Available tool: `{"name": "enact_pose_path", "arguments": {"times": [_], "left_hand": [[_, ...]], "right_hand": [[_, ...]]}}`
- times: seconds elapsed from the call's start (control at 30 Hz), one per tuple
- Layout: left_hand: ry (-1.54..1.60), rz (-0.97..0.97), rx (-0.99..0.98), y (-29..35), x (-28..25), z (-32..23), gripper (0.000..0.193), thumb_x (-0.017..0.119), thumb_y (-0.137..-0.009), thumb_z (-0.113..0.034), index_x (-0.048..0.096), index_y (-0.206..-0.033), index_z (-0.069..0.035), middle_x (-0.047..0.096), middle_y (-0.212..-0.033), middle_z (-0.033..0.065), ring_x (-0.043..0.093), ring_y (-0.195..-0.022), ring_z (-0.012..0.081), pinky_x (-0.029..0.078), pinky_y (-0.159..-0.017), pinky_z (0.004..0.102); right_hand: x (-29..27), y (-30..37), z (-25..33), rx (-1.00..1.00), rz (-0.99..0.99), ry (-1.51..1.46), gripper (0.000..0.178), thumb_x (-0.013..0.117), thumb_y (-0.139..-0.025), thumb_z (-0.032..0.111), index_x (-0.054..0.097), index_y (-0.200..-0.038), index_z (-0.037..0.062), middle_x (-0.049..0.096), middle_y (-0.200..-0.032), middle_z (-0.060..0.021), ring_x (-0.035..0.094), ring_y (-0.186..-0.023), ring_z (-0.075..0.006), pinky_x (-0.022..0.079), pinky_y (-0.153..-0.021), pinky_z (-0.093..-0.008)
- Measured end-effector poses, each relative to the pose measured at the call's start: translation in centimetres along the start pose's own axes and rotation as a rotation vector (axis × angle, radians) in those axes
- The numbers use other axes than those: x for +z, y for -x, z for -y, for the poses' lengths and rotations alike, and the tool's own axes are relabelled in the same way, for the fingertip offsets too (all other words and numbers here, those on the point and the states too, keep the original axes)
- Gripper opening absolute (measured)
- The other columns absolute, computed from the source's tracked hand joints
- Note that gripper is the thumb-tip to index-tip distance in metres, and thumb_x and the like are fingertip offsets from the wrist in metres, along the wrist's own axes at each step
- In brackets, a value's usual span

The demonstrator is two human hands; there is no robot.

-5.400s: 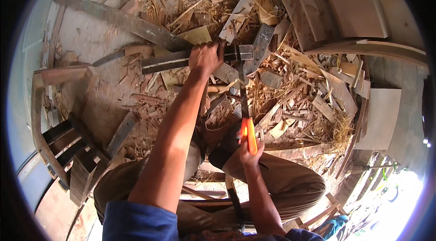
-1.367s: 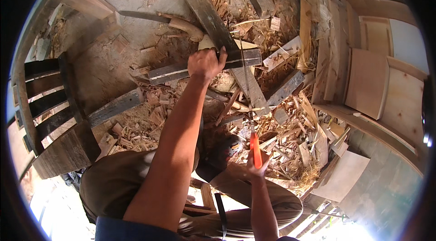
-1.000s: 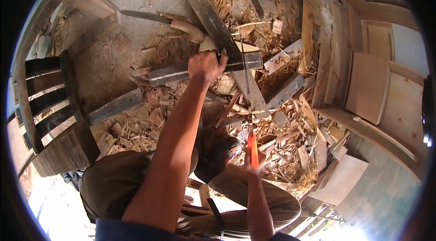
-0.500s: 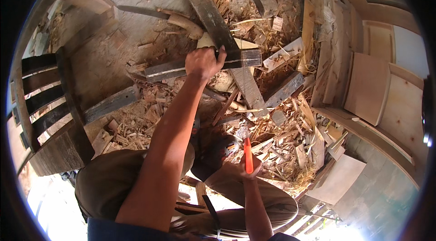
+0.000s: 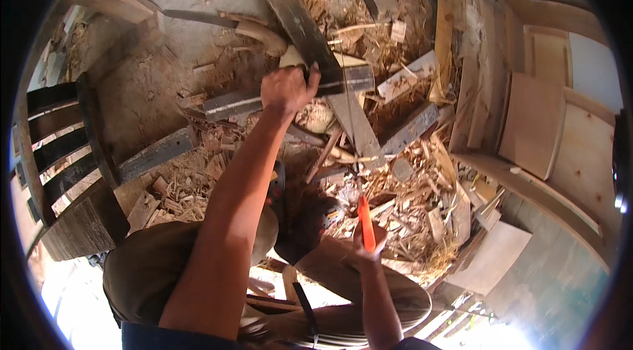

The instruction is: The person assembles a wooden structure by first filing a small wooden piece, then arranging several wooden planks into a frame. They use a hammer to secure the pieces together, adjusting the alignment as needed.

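Note:
My left hand [image 5: 288, 91] is closed over a short dark beam [image 5: 231, 106] with a pale line along its side, pressing it down where it lies crosswise on a long plank [image 5: 359, 124]. In my right hand [image 5: 369, 244] is the orange handle of a handsaw [image 5: 365, 218]. Its thin blade, seen nearly edge-on, reaches forward to the beam near its right end. Whether the teeth have entered the wood is too fine to tell. Below the beam, between it and my shoes, a pale round lump [image 5: 315, 116] rests among the scraps.
Wood chips [image 5: 422, 198] and offcuts cover the ground around my feet. A dark slatted wooden frame [image 5: 86, 145] stands at the left. Boards and panels [image 5: 534, 126] lean along the right side. A curved wood piece [image 5: 262, 34] lies beyond my left hand.
My right hand and the saw handle have shifted slightly right. The whole view has slid a little left; my left hand keeps its grip on the beam.

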State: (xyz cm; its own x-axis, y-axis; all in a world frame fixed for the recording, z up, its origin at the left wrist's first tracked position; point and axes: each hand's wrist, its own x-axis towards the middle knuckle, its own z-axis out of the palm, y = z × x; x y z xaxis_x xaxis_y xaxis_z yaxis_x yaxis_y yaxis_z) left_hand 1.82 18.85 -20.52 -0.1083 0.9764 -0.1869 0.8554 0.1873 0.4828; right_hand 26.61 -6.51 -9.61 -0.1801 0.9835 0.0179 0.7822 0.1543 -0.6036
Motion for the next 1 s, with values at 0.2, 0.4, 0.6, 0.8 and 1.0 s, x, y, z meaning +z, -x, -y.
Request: {"name": "enact_pose_path", "arguments": {"times": [0.2, 0.4, 0.6, 0.8, 1.0], "left_hand": [[0.009, -0.020, 0.026, -0.4, 0.0, -0.5, 0.059, 0.040, -0.101, -0.051, 0.075, -0.082, -0.007, 0.072, -0.077, 0.0193, 0.074, -0.079, 0.0356, 0.059, -0.074, 0.0476], [0.005, 0.101, -0.058, -0.8, -0.9, -0.7, 0.056, 0.046, -0.099, -0.051, 0.075, -0.085, -0.005, 0.070, -0.072, 0.0214, 0.072, -0.069, 0.0403, 0.058, -0.065, 0.0499], [0.041, -0.073, 0.030, -0.4, -0.1, 0.0, 0.057, 0.046, -0.099, -0.050, 0.074, -0.083, -0.004, 0.070, -0.071, 0.0207, 0.072, -0.069, 0.0400, 0.058, -0.065, 0.0505], [-0.006, -0.023, -0.026, -1.6, -0.3, -0.1, 0.059, 0.043, -0.100, -0.053, 0.074, -0.081, -0.007, 0.070, -0.071, 0.0191, 0.072, -0.069, 0.0380, 0.059, -0.064, 0.0486], [-0.050, -0.110, 0.035, -0.6, 0.7, 0.3, 0.065, 0.043, -0.098, -0.062, 0.068, -0.071, -0.008, 0.067, -0.064, 0.0171, 0.070, -0.062, 0.0373, 0.059, -0.063, 0.0483]], "right_hand": [[4.3, -16.2, 0.8, 0.151, -0.171, -0.312, 0.013, 0.066, -0.076, 0.005, 0.059, -0.066, 0.0024, 0.054, -0.053, -0.0078, 0.054, -0.043, -0.0231, 0.044, -0.044, -0.0363], [0.7, 1.3, -3.5, 0.163, 0.076, -0.023, 0.038, 0.050, -0.100, 0.006, 0.061, -0.135, -0.0058, 0.071, -0.118, -0.0256, 0.075, -0.092, -0.0216, 0.058, -0.071, -0.0348], [5.0, -13.6, -1.4, 0.174, -0.186, -0.250, 0.019, 0.069, -0.084, 0.013, 0.061, -0.071, 0.0016, 0.053, -0.054, -0.0075, 0.050, -0.044, -0.0153, 0.039, -0.044, -0.0323], [0.1, -12.2, -1.6, 0.035, -0.196, -0.386, 0.010, 0.068, -0.083, -0.001, 0.069, -0.093, -0.0036, 0.060, -0.066, -0.0072, 0.055, -0.053, -0.0126, 0.042, -0.047, -0.0301], [-11.1, -13.8, 3.2, 0.055, 0.071, -0.557, 0.023, 0.070, -0.096, 0.019, 0.061, -0.097, -0.0026, 0.057, -0.074, -0.0022, 0.052, -0.061, -0.0084, 0.041, -0.053, -0.0255]]}}
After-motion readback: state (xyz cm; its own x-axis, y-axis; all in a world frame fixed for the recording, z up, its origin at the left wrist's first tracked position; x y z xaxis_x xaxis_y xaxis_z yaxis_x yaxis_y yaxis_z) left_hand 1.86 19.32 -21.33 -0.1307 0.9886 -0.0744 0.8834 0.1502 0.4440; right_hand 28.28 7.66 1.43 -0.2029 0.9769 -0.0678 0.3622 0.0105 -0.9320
